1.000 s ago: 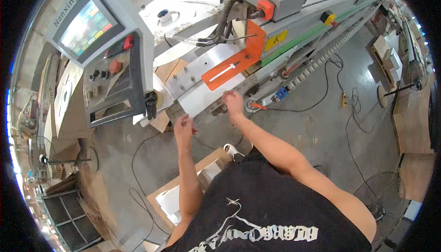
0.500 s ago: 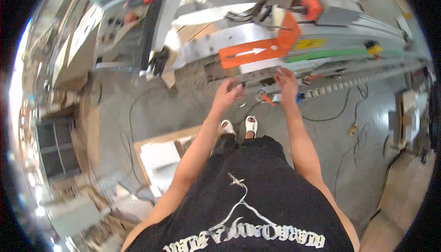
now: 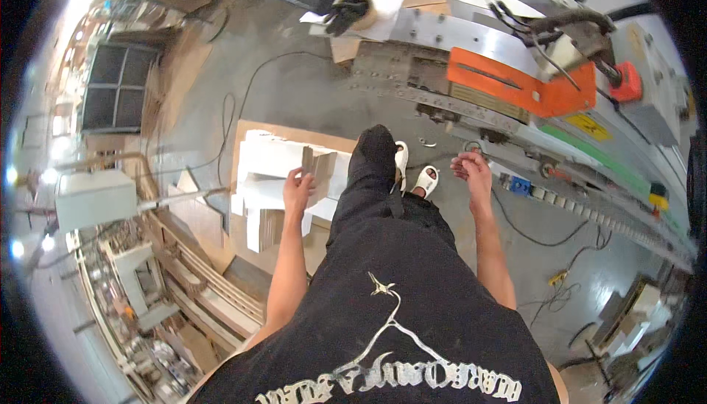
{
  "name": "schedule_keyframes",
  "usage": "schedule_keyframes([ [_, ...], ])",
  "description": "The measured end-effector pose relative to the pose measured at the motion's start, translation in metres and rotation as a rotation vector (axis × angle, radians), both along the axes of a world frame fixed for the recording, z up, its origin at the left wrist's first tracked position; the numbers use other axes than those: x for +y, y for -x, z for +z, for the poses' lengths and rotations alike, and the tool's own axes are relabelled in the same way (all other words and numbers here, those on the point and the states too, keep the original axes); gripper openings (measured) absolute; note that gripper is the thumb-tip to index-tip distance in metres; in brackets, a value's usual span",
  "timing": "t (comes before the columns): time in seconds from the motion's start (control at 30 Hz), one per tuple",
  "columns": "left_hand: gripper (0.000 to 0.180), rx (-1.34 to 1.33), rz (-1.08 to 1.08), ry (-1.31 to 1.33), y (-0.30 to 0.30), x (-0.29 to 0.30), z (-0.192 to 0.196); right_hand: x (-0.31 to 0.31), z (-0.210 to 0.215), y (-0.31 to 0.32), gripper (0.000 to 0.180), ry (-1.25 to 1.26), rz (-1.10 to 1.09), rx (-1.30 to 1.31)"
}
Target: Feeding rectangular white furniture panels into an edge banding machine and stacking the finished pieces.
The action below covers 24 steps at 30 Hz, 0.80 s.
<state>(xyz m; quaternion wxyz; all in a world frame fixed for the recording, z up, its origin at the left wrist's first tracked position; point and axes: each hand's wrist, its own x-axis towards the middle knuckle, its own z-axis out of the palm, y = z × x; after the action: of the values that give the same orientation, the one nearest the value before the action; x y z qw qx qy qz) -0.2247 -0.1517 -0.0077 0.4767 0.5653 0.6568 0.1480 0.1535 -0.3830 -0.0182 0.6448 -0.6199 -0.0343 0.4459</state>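
My left hand [image 3: 297, 189] is out to the left, its fingers loosely bent and apart, beside a small upright stack of thin brown-edged panels [image 3: 318, 167]. Whether the fingertips touch the stack is hard to tell. Under that stack lie white panels [image 3: 265, 155] on a brown cardboard sheet [image 3: 249, 130] near the floor. My right hand [image 3: 473, 170] hangs over the floor in front of the machine [image 3: 412, 72], fingers slightly curled and apart, with nothing visible in them.
An orange bracket [image 3: 493, 83], a red knob [image 3: 627, 82] and a green strip [image 3: 589, 150] are on the machine at the right. A dark glove [image 3: 347, 15] lies at its left end. Cables [image 3: 549, 242] cross the floor. A white box-shaped unit [image 3: 96, 199] stands at far left.
Turning left, I have swung the machine toward the right of the view. My left hand has left the machine's edge for the panel stack; my right hand has drawn back from the machine.
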Motion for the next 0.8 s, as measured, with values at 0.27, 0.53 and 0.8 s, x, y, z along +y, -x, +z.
schedule_keyframes([
  [0.27,0.057,0.388,0.514,-0.139,0.135,0.01,-0.069,0.072,0.027,-0.006,0.016,-0.083,0.333,-0.094],
  [0.53,0.112,0.541,0.796,0.112,0.146,0.057,-0.144,0.076,0.036,0.005,0.015,0.009,0.457,-0.201],
  [0.8,0.13,0.602,0.934,0.238,0.126,0.073,-0.146,0.05,0.03,0.049,0.017,0.124,0.633,-0.305],
])
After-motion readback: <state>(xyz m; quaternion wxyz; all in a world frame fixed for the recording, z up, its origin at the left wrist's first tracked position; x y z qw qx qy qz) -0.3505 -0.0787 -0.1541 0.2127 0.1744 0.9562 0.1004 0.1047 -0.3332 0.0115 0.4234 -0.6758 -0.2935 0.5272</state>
